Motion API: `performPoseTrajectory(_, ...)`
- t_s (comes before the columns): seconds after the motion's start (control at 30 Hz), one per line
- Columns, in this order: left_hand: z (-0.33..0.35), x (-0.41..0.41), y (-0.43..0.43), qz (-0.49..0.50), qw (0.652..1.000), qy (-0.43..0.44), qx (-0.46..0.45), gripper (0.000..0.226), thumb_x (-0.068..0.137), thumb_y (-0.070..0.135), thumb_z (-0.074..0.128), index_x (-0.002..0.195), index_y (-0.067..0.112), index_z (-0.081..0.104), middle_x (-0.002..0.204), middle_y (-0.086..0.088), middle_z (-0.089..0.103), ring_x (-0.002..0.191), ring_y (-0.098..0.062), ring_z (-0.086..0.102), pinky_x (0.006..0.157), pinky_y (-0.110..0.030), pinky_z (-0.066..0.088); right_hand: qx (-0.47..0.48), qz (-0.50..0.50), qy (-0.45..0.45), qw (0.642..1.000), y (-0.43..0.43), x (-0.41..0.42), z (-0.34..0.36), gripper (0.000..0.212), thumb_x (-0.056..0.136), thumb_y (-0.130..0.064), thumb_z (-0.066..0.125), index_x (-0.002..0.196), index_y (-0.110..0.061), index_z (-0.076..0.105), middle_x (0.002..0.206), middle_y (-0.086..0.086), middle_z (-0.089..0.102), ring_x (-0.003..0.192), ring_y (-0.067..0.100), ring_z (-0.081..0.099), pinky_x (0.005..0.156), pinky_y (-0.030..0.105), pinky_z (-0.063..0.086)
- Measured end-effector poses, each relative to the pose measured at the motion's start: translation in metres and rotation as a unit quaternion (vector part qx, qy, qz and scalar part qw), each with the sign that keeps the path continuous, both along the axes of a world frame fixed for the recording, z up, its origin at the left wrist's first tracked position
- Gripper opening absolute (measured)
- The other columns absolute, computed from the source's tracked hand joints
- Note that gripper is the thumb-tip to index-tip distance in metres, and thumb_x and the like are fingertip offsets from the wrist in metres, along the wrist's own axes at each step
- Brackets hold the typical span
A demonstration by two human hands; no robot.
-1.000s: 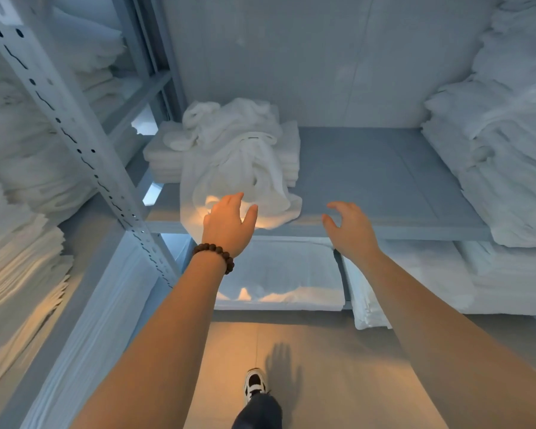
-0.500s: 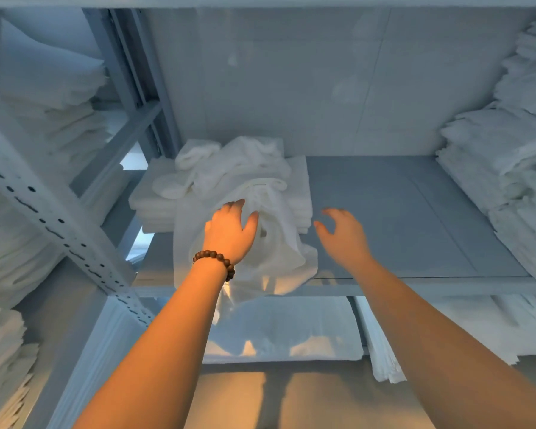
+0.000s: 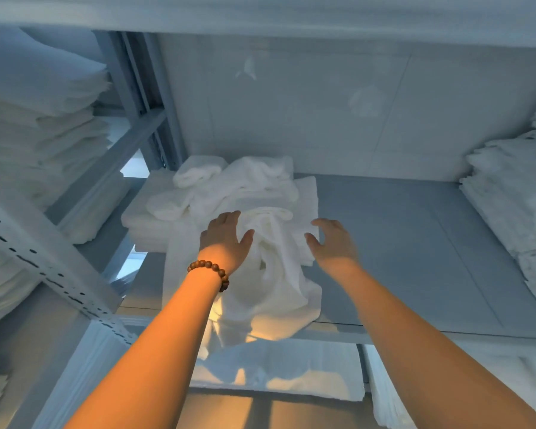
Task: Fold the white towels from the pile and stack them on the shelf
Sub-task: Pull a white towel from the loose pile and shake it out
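A loose white towel (image 3: pixel 273 283) droops from a small stack of folded towels (image 3: pixel 149 221) down over the front edge of the grey shelf (image 3: pixel 415 258). More crumpled white towels (image 3: pixel 239 181) lie on top of that stack. My left hand (image 3: pixel 222 239), with a bead bracelet at the wrist, reaches onto the loose towel with fingers spread and open. My right hand (image 3: pixel 333 243) hovers open just right of the towel, fingers slightly bent, holding nothing.
A tall pile of white towels (image 3: pixel 514 196) fills the shelf's right end. Folded linen stacks (image 3: pixel 37 119) sit in the neighbouring rack on the left, behind a perforated metal upright (image 3: pixel 44 267). More folded linen (image 3: pixel 276 373) lies on the shelf below. Another shelf board runs overhead.
Both hands have moved forward and up over the shelf. The left hand now lies higher on the loose towel and the right hand has come close to its right side. The view tilted upward.
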State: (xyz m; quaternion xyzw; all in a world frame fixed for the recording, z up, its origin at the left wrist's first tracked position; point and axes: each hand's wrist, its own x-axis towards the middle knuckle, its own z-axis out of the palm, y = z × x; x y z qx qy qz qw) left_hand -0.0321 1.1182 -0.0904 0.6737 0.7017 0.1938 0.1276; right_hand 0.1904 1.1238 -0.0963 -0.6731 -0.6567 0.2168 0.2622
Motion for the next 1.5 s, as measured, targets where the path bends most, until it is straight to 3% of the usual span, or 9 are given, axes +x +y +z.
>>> performPoseTrajectory(0.23, -0.010, -0.018, 0.032, -0.002, 0.999, 0.045, -0.027, 0.054, 0.096, 0.037, 0.045, 0.143, 0.012, 0.034, 0.148, -0.008, 0.035, 0.135, -0.026, 0.032, 0.108, -0.041, 0.033, 0.030, 0.111, -0.041, 0.993, 0.047, -0.033, 0.001, 0.039, 0.093, -0.021, 0.052, 0.132, -0.013, 0.049, 0.136, 0.006, 0.048, 0.125, 0.025, 0.045, 0.103, 0.036, 0.038)
performPoseTrajectory(0.43, -0.013, -0.020, 0.053, 0.007, 0.997, 0.075, -0.020, 0.031, 0.097, 0.020, 0.036, 0.123, 0.015, 0.052, 0.126, -0.004, 0.051, 0.111, -0.025, 0.049, 0.089, -0.037, 0.040, 0.035, 0.130, -0.117, 0.984, 0.083, -0.051, -0.008, 0.040, 0.093, -0.012, 0.047, 0.133, -0.015, 0.046, 0.132, 0.010, 0.047, 0.119, 0.031, 0.044, 0.097, 0.040, 0.042)
performPoseTrajectory(0.53, -0.016, -0.021, 0.061, 0.014, 0.994, 0.104, -0.013, 0.029, 0.095, 0.017, 0.036, 0.118, 0.015, 0.055, 0.117, -0.005, 0.055, 0.104, -0.026, 0.052, 0.085, -0.035, 0.040, 0.019, 0.121, -0.130, 0.984, 0.095, -0.052, -0.014, 0.036, 0.094, -0.015, 0.045, 0.129, -0.016, 0.052, 0.128, 0.011, 0.052, 0.115, 0.031, 0.046, 0.095, 0.040, 0.042)
performPoseTrajectory(0.7, -0.027, -0.021, 0.065, 0.012, 0.993, 0.113, -0.036, 0.041, 0.092, 0.009, 0.038, 0.131, 0.017, 0.046, 0.127, -0.004, 0.051, 0.111, -0.025, 0.051, 0.090, -0.035, 0.043, 0.059, 0.087, -0.085, 0.991, 0.101, -0.048, -0.020, 0.024, 0.091, -0.020, 0.052, 0.107, -0.013, 0.069, 0.106, 0.009, 0.067, 0.104, 0.031, 0.055, 0.084, 0.035, 0.044)
performPoseTrajectory(0.93, -0.013, -0.028, 0.060, 0.017, 0.993, 0.066, 0.095, 0.025, 0.092, 0.013, 0.042, 0.109, 0.011, 0.060, 0.100, -0.007, 0.061, 0.087, -0.029, 0.058, 0.068, -0.034, 0.043, 0.098, 0.081, -0.063, 0.990, 0.101, -0.030, -0.008, 0.020, 0.091, -0.023, 0.056, 0.088, -0.012, 0.072, 0.087, 0.010, 0.067, 0.086, 0.028, 0.061, 0.067, 0.032, 0.047)
performPoseTrajectory(1.1, 0.031, -0.018, 0.062, -0.008, 0.980, 0.019, 0.199, 0.021, 0.088, 0.007, 0.049, 0.103, 0.006, 0.063, 0.096, -0.013, 0.064, 0.083, -0.032, 0.059, 0.069, -0.037, 0.048, 0.157, 0.055, -0.061, 0.984, 0.098, -0.017, 0.024, 0.022, 0.091, -0.023, 0.057, 0.081, -0.007, 0.070, 0.078, 0.013, 0.064, 0.074, 0.030, 0.059, 0.056, 0.029, 0.031)
performPoseTrajectory(1.17, 0.044, -0.013, 0.059, -0.025, 0.974, 0.007, 0.224, 0.021, 0.089, 0.005, 0.049, 0.103, 0.004, 0.064, 0.096, -0.015, 0.064, 0.083, -0.033, 0.059, 0.070, -0.038, 0.049, 0.184, 0.045, -0.043, 0.981, 0.093, -0.009, 0.037, 0.021, 0.090, -0.021, 0.059, 0.081, -0.005, 0.070, 0.078, 0.014, 0.066, 0.076, 0.032, 0.059, 0.057, 0.029, 0.029)
performPoseTrajectory(1.33, 0.066, 0.003, 0.047, -0.089, 0.956, -0.023, 0.279, 0.021, 0.091, 0.002, 0.048, 0.104, 0.002, 0.064, 0.097, -0.016, 0.065, 0.086, -0.032, 0.061, 0.075, -0.039, 0.050, 0.239, 0.016, -0.030, 0.970, 0.073, 0.017, 0.064, 0.018, 0.090, -0.019, 0.061, 0.090, -0.005, 0.073, 0.085, 0.019, 0.068, 0.084, 0.035, 0.060, 0.070, 0.039, 0.049)
performPoseTrajectory(1.5, 0.071, 0.026, 0.042, -0.161, 0.946, -0.040, 0.278, 0.019, 0.094, 0.005, 0.047, 0.099, 0.003, 0.065, 0.096, -0.013, 0.064, 0.087, -0.029, 0.059, 0.076, -0.034, 0.047, 0.267, -0.036, -0.036, 0.962, 0.049, 0.049, 0.073, 0.017, 0.090, -0.017, 0.061, 0.088, -0.005, 0.072, 0.082, 0.018, 0.069, 0.082, 0.036, 0.060, 0.070, 0.040, 0.048)
